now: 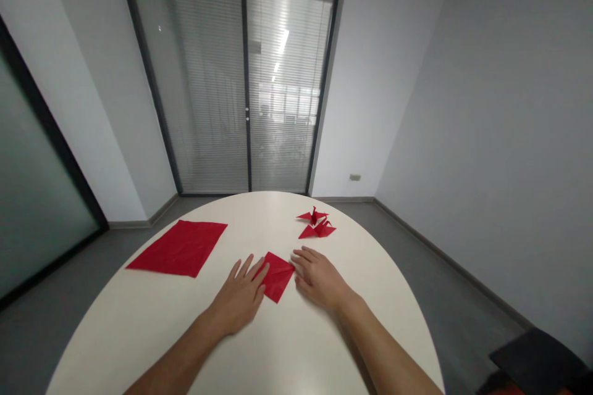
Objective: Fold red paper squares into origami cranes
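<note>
Your spread left hand (241, 297) overlaps the folded paper (278, 276), whose long axis runs near-to-far, 1 corner pointing away. Whether your right hand (319, 276) pinches cannot be determined.

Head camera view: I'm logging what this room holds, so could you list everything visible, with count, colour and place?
Small paper square: 1, red, between the hands
Large paper sheet: 1, red, left on the table
Paper cranes: 2, red, far right on the table
Table: 1, off-white, centre
Glass panels with blinds: 2, dark-framed, beyond the table
Frosted panel: 1, grey-green, far left
Wall plate: 1, pale, low on the back wall
Walls: several, pale, around
Floor: 1, grey, around the table
Unclear object: 1, black, bottom right
Left hand: 1, bare, at the square's left
Right hand: 1, bare, at its right corner
</note>
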The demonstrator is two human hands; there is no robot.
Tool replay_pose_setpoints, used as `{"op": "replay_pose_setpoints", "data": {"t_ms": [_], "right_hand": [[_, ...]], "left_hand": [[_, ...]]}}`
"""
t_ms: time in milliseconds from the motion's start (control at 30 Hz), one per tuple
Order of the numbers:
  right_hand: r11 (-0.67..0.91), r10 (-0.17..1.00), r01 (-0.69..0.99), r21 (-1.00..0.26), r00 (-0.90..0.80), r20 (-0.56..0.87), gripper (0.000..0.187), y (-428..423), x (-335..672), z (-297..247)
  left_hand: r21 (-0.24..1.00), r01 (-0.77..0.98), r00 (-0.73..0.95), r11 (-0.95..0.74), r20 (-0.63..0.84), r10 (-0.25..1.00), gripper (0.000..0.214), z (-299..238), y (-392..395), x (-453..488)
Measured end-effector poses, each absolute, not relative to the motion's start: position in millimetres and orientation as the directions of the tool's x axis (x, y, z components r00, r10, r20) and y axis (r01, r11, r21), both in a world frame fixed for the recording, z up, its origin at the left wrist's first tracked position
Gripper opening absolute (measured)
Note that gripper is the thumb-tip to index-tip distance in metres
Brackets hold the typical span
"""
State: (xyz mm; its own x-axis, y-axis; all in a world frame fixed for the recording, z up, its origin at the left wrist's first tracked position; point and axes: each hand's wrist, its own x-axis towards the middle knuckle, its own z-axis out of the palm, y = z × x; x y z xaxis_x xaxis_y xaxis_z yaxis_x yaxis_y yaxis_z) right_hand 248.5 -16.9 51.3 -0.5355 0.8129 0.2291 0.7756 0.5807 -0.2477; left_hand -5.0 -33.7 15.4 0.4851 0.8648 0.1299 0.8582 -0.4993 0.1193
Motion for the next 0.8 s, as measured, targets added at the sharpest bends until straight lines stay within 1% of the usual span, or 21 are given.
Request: {"op": "replay_pose_setpoints", "data": {"t_ms": [67,200,333,533,667,800], "right_hand": [[0.632,0.775,0.721,-0.284,-0.580,0.252,0.053,-18,245,50],[0.709,0.702,0.615,-0.346,-0.665,0.255,0.050,-23,235,53],[0.699,0.711,0.611,-0.372,-0.651,0.266,0.048,-26,231,54],[0.662,0.745,0.614,-0.429,-0.604,0.284,0.037,-24,231,51],[0.653,0.751,0.600,-0.462,-0.591,0.294,0.037,-24,230,49],[0.657,0.749,0.584,-0.476,-0.578,0.325,0.043,-22,231,46]], "left_hand": [[0.125,0.852,0.496,-0.509,0.121,0.860,0.053,16,-34,-6],[0.162,0.840,0.504,-0.518,0.122,0.855,0.055,16,-34,-7],[0.207,0.844,0.464,-0.494,0.177,0.868,0.052,21,-34,-5],[0.246,0.848,0.394,-0.469,0.300,0.869,0.035,32,-31,0],[0.212,0.856,0.407,-0.472,0.288,0.867,0.029,37,-30,0],[0.182,0.877,0.390,-0.444,0.269,0.881,0.031,40,-30,1]]}}
